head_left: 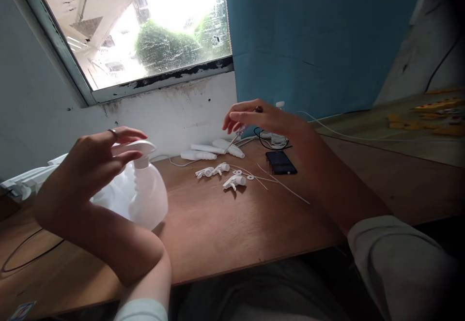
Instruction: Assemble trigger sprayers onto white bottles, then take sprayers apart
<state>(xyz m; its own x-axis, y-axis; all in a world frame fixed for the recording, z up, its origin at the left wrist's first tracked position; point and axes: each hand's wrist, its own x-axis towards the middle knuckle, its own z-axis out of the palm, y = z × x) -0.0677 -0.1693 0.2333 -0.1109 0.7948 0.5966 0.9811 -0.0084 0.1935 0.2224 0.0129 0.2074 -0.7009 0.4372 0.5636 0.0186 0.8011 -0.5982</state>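
My left hand point(90, 166) is curled over the white spray head point(140, 147) of a translucent round bottle point(145, 200) on the left of the wooden desk point(218, 229). The head sits between my fingers, and there is a ring on one of them. My right hand point(254, 117) reaches forward over the desk's far side with its fingers stretched and close together. A thin tool point(236, 137) with a pinkish see-through handle hangs from under them, its tip pointing down at white tubes point(207, 152). Loose white trigger sprayer parts point(223, 175) and thin dip straws point(279, 183) lie below that hand.
A dark phone point(280, 162) lies face up right of the parts, with coiled cables point(272, 139) behind it. White plastic bags point(25, 183) lie at the far left. A window point(145, 25) and a blue wall panel point(308, 40) back the desk. Yellow items point(436, 113) lie on a surface at far right.
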